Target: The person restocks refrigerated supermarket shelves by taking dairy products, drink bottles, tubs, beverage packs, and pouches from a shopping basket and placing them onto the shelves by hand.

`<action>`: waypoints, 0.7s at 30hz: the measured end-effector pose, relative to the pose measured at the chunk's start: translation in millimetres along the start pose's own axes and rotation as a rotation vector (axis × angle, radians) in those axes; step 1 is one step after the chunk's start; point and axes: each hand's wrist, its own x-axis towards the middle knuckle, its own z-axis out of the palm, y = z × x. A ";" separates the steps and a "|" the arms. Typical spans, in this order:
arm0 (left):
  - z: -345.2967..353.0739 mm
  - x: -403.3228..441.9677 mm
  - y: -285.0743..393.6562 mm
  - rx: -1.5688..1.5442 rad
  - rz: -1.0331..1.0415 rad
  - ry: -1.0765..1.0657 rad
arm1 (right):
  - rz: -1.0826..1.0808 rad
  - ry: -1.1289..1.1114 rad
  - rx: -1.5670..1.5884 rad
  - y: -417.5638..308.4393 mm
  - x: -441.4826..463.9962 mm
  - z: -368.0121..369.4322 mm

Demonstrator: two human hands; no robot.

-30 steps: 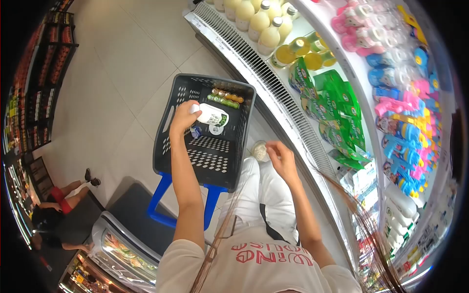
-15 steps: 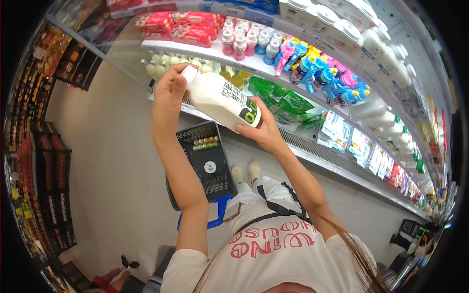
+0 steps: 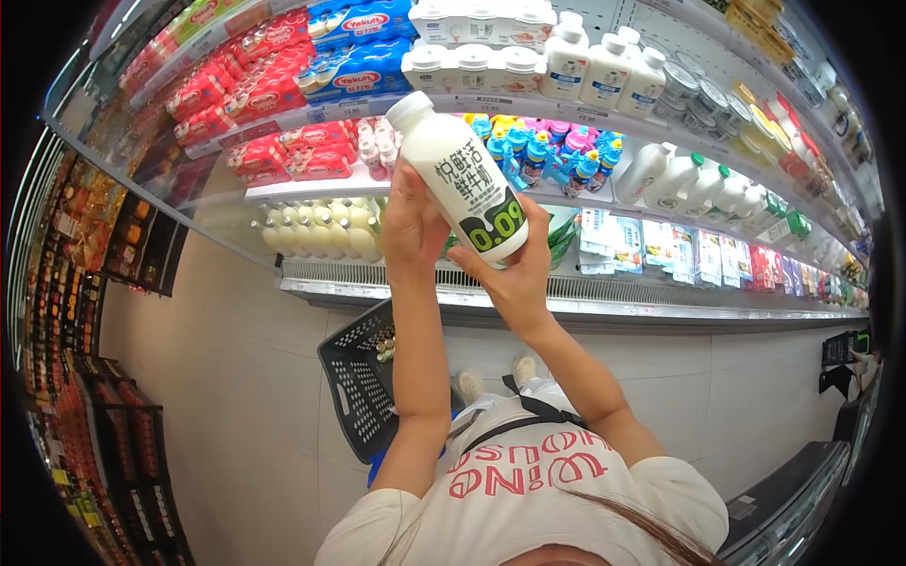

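A white milk bottle (image 3: 464,179) with a white cap, black lettering and a green "0.09" on its label is raised in front of the shelves, tilted with its cap up and to the left. My left hand (image 3: 413,226) supports its left side, the fingers partly hidden behind it. Around the lower right of the bottle, my right hand (image 3: 517,269) is closed, thumb on the front near the base. Below my left forearm is a black shopping basket (image 3: 354,396) with several small round-topped items (image 3: 385,347) inside; my forearm hides part of it.
A chilled shelf unit (image 3: 604,307) spans the front, bearing red multipacks (image 3: 245,85), blue Yakult packs (image 3: 363,52), white bottles (image 3: 604,75) and colourful children's drinks (image 3: 557,156). Dark shelving (image 3: 113,443) stands to the left. A dark case (image 3: 783,500) is at the lower right.
The bottle has turned more upright, label towards me, and my left hand has shifted from the cap to its side. The view has lifted towards the upper shelves.
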 end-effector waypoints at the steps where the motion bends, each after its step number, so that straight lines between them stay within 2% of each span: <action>1: 3.7 4.6 -10.0 -0.028 -0.037 -0.012 | -0.067 0.014 -0.085 0.7 3.4 -11.1; 4: 6.9 7.0 -36.8 -0.147 -0.135 -0.057 | -0.212 0.070 -0.351 -13.2 13.2 -47.0; 5: 15.8 12.8 -44.8 -0.102 -0.132 -0.122 | -0.297 0.059 -0.452 -24.4 22.2 -60.5; 7: 59.5 21.0 -56.1 0.069 -0.089 -0.034 | -0.306 0.096 -0.475 -24.4 32.9 -88.0; 9: 72.1 32.0 -69.9 0.209 -0.108 -0.100 | -0.401 0.123 -0.553 -31.4 46.9 -117.2; 12: 105.5 52.4 -92.2 0.220 -0.072 -0.220 | -0.570 0.165 -0.658 -42.0 71.9 -148.8; 13: 119.1 62.5 -97.3 0.254 -0.078 -0.199 | -0.629 0.177 -0.690 -46.7 81.5 -157.2; 16: 156.7 108.4 -102.0 0.326 -0.055 -0.167 | -0.706 0.106 -0.658 -64.8 119.8 -175.9; 17: 165.9 126.6 -96.9 0.330 -0.019 -0.199 | -0.715 0.056 -0.624 -72.6 136.2 -182.2; 19: 185.9 163.3 -81.9 0.489 0.084 -0.276 | -0.711 -0.027 -0.787 -91.3 169.0 -197.0; 21: 194.8 206.6 -67.7 0.489 0.122 -0.444 | -0.745 -0.044 -0.682 -99.7 211.2 -208.6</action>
